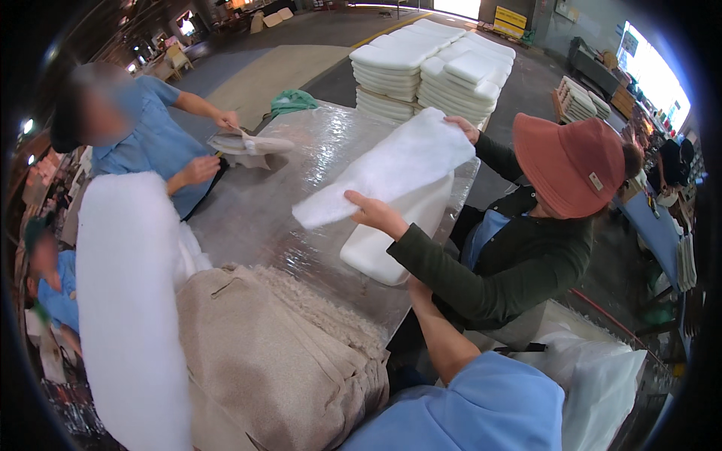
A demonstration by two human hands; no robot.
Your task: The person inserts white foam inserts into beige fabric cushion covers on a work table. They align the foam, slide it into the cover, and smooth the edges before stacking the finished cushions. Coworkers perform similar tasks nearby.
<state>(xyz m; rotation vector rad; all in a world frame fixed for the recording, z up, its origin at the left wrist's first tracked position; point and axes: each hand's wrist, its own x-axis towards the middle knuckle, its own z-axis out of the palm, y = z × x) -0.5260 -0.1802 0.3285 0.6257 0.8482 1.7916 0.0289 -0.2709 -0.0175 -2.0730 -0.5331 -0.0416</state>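
Note:
A bare forearm (445, 334), which I take to be my right one, rises from a light blue short sleeve at the lower edge. It reaches the table's near right edge beside a white foam cushion (368, 255). The co-worker's dark green sleeve covers my right hand, so its fingers and any hold are hidden. Nothing of my left hand shows. Over the cushion, the co-worker in a reddish bucket hat (564, 165) holds up a sheet of white batting (398, 165) with both hands. Beige fabric (271, 361) lies piled at the near left, beside a tall roll of white batting (128, 301).
The table (278, 195) has a shiny plastic cover. Across it, another co-worker in blue (150, 128) handles a pale cushion-like piece (252, 144). Stacked white cushions (429, 68) stand beyond the far edge. Green cloth (293, 101) lies at the far corner; translucent plastic (587, 376) sits lower right.

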